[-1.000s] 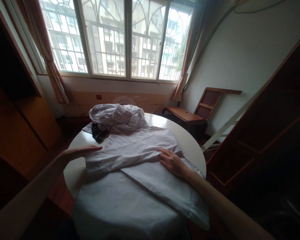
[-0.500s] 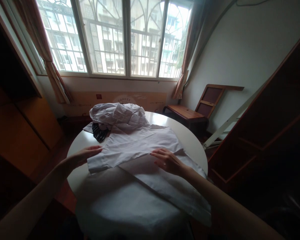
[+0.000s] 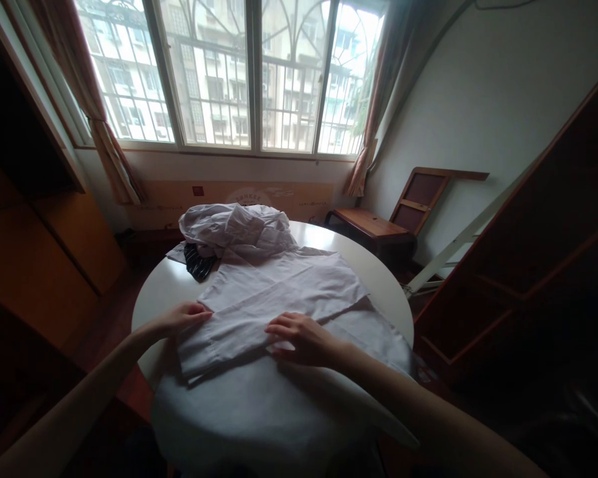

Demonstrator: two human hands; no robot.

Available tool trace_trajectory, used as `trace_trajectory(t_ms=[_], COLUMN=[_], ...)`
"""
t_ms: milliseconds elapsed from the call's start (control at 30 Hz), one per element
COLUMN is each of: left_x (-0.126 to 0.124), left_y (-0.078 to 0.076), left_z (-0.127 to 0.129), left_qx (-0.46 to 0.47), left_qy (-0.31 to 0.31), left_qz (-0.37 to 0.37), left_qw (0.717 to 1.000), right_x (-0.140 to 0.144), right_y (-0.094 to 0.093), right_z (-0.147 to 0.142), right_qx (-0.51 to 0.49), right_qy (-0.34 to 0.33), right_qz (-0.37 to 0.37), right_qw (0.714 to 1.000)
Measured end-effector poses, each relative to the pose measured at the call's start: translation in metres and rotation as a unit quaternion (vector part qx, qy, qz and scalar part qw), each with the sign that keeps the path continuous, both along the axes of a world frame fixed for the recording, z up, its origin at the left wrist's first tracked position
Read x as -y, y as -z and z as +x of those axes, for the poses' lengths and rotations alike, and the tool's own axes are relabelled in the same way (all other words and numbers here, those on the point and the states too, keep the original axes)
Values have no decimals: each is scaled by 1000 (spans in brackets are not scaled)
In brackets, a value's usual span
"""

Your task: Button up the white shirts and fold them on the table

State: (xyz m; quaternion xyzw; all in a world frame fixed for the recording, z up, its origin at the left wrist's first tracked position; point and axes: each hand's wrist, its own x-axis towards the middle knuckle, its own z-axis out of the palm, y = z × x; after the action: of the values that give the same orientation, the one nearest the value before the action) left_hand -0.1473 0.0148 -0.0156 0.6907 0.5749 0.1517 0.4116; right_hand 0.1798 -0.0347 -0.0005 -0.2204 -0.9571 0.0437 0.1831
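Observation:
A white shirt [image 3: 279,285] lies partly folded over a round white table [image 3: 147,292], its near part hanging past the front edge. My left hand [image 3: 187,318] is closed in a pinch on the left edge of the folded layer. Near the middle, my right hand [image 3: 299,338] has bent fingers over the lower fold, with the thumb beneath them, gripping the fabric. The fingertips of this hand are partly lost in shadow. Part of the shirt lies under my right forearm.
Crumpled pale clothes [image 3: 234,226] are heaped at the table's far side, with a dark striped cloth [image 3: 198,263] beside them. Behind on the right stand a wooden bench [image 3: 371,224] and a leaning brown panel [image 3: 503,285]. Yellow-brown cabinets [image 3: 74,232] are at the left.
My right hand has moved left and toward me, bringing the shirt's fold nearer. My left hand has shifted slightly right and down. The strip across the shirt's near part is now folded over.

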Motion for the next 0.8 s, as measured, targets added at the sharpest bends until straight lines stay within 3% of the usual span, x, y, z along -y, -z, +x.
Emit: trace_trajectory(t_ms=[133,367,633,800], left_x=[2,14,21,28], left_y=[0,-8,-8,-13], left_z=[-4,-1,-2,1], left_qx=[6,2,-1,-2], left_qy=[40,43,51,93], left_qz=[3,8,-34,-22], left_qw=[999,999,998,995], right_x=[3,7,22,29], right_y=[3,10,15,18], right_z=[-38,-77,-71,-62], right_qx=[35,59,-39,-38], right_qy=[-48,-40,-32,-56], right_qz=[44,152,166,141], right_qw=[997,986,985,988])
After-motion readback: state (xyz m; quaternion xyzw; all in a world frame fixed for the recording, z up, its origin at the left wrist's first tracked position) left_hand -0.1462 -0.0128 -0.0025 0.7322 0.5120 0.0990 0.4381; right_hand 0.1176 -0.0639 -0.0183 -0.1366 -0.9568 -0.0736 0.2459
